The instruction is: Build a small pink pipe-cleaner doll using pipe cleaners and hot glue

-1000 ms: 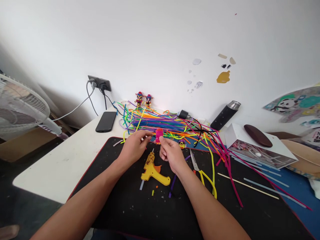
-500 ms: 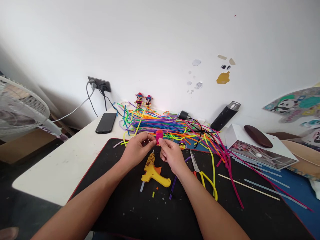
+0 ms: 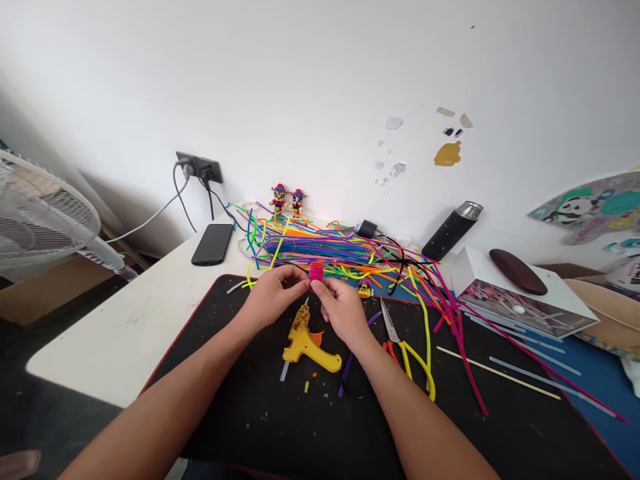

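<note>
My left hand [image 3: 273, 298] and my right hand [image 3: 343, 308] meet over the far edge of a black mat [image 3: 240, 400], both pinching a small pink coiled pipe-cleaner piece [image 3: 316, 271] between their fingertips. Just below the hands lies a yellow glue gun [image 3: 307, 343] on the mat. A heap of coloured pipe cleaners [image 3: 325, 250] spreads behind the hands. Scissors [image 3: 387, 320] lie right of my right hand, and a tiny yellow figure [image 3: 365, 289] sits close to it.
A black phone [image 3: 213, 243] lies at the back left near a wall socket [image 3: 199, 167]. Two small figurines [image 3: 287, 199] stand by the wall. A black flask [image 3: 451, 230], a white box [image 3: 520, 297], a wooden stick [image 3: 497, 373] and a fan [image 3: 45, 217] surround the mat.
My left hand has closed in on the pink coil, so both hands now pinch it. The coil sits slightly lower and more to the left.
</note>
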Available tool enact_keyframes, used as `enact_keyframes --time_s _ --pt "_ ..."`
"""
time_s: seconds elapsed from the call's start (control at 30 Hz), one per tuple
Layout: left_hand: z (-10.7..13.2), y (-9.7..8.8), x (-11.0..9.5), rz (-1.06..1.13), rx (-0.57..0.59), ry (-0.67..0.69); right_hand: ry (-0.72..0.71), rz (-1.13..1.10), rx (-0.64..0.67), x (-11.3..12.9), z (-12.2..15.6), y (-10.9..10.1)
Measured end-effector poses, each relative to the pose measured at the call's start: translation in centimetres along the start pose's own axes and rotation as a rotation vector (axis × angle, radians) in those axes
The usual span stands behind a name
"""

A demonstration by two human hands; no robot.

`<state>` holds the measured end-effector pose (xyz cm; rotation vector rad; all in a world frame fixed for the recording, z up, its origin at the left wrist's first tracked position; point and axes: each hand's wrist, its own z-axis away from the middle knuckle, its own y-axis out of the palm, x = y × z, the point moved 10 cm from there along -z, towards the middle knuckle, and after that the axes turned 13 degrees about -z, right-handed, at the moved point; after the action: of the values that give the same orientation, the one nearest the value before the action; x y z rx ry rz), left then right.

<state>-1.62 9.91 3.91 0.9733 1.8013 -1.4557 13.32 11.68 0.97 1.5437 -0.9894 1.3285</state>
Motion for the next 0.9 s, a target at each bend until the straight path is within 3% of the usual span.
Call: enact_keyframes --time_s 0.33,0.57,0.9 --pt "0.0 0.5 0.3 0.015 0.053 -0.03 0.021 -0.004 0.009 -0.1 0.2 0.4" --pt "0.3 -0.7 -0.2 -0.083 -0.079 -0.006 0.061 -0.126 0.034 -1.4 -0.1 0.6" --pt "0.1 -0.3 -0.4 0.177 0.013 -0.021 0.128 -0.347 0.047 -0.3 0.5 1.5"
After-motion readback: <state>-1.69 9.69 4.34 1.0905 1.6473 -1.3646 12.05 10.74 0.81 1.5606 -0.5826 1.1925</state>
